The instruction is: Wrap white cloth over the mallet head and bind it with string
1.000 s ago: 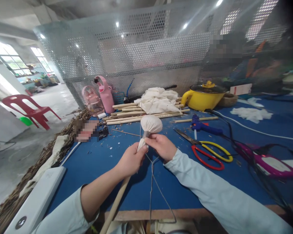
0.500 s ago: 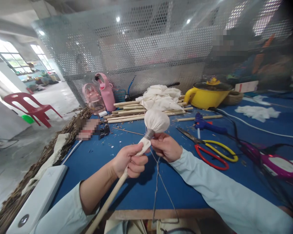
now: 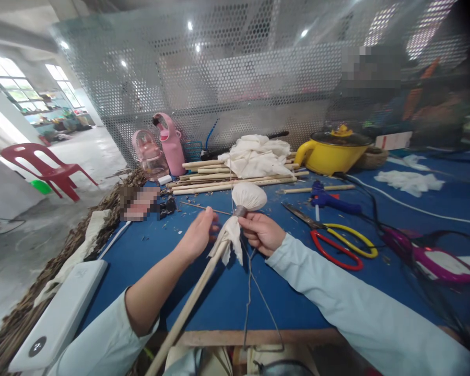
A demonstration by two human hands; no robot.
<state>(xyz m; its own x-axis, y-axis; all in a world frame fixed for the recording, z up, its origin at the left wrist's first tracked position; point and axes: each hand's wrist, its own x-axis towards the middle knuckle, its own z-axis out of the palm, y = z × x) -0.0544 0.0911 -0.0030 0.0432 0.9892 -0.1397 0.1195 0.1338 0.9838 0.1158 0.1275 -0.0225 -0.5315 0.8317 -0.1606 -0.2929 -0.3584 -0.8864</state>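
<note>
A wooden stick (image 3: 191, 303) slants up from the bottom edge to a round head wrapped in white cloth (image 3: 249, 196). Grey thread (image 3: 241, 211) is wound round the neck beneath the head, and loose cloth ends (image 3: 233, 238) hang below it. My right hand (image 3: 261, 231) pinches at this neck, thumb and forefinger pressed together. To the left of the stick is my left hand (image 3: 199, 234), off the wood, its fingers loosely spread and partly hidden. Two grey strands (image 3: 249, 292) run down from near my right hand past the table edge.
Scissors with red and yellow handles (image 3: 337, 245) and a blue glue gun (image 3: 335, 201) lie right. Behind are wooden sticks (image 3: 203, 178), white cloth (image 3: 258, 156), a yellow pot (image 3: 331, 154) and a pink bottle (image 3: 173, 151). A white power bank (image 3: 62, 313) lies left.
My left hand has let go of the stick and moved left, and the cloth ends now hang loose. The wrapped head has dropped slightly, while my right hand stays at the neck.
</note>
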